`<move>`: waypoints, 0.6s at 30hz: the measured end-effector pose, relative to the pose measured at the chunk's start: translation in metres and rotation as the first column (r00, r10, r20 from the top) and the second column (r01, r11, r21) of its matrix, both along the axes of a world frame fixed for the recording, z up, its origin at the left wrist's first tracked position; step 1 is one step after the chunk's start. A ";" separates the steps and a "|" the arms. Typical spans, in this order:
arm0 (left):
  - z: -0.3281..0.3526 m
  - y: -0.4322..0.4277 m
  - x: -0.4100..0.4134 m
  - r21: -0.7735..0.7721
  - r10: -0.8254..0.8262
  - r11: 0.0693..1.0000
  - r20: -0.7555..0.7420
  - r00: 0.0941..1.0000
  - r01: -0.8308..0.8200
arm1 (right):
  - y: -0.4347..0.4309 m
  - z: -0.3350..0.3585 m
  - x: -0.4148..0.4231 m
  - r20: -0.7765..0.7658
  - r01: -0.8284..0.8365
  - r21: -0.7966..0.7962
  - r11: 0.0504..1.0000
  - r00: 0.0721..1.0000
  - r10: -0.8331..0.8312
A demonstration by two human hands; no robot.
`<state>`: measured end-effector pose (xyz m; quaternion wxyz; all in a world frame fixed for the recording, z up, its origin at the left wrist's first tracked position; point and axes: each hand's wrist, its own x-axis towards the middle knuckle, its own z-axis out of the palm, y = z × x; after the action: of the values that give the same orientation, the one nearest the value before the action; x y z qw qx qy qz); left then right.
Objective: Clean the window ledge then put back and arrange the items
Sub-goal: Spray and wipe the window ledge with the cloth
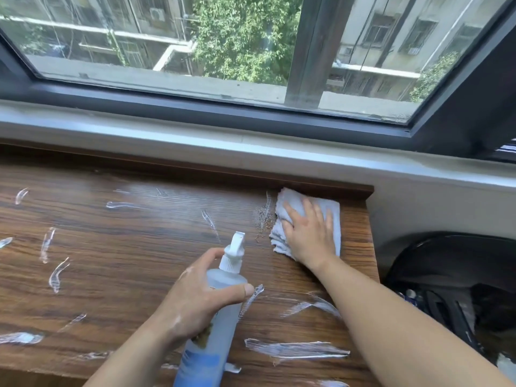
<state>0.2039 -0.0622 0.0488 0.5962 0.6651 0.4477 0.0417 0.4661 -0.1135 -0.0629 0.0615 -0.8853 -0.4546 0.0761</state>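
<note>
**Bottle in your left hand, cloth under your right**

Across the left and middle of the wooden ledge (pixel 125 233) lie white smeared streaks (pixel 57 275), curved and scattered over the grain. Your left hand (pixel 195 300) is wrapped round the clear spray bottle (pixel 223 280): the thumb presses the bottle's right side, and a finger reaches up toward the white trigger head. The bottle is tilted, with its nozzle pointing away from you toward the window, and its blue-labelled base is near the bottom edge of the view.

Just right of the nozzle, a patch of brown crumbs (pixel 262 222) sits on the wood beside the white folded cloth (pixel 287 199). Your right hand (pixel 310 233) lies flat on that cloth with fingers straight and spread, pressing it down at the ledge's far right corner against the raised back lip. A black object (pixel 452 275) sits beyond the ledge's right end.
</note>
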 end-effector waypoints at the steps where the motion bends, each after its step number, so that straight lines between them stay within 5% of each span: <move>1: -0.001 0.000 -0.001 0.002 0.001 1.000 0.001 1.000 -0.001 | 0.009 0.000 0.004 -0.002 0.027 -0.001 1.000 1.000 -0.027; 11: 0.003 0.004 -0.007 -0.010 -0.061 0.998 0.040 0.997 0.062 | -0.072 -0.002 -0.023 -0.058 -0.173 -0.003 0.985 0.983 0.173; 18: 0.015 0.007 0.007 -0.099 -0.036 0.994 0.109 0.993 0.047 | -0.011 0.008 0.023 -0.038 0.016 0.000 1.000 0.999 -0.016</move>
<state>0.2107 -0.0548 0.0634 0.6531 0.6400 0.4026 0.0421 0.4889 -0.1250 -0.0547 0.0706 -0.8874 -0.4462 0.0922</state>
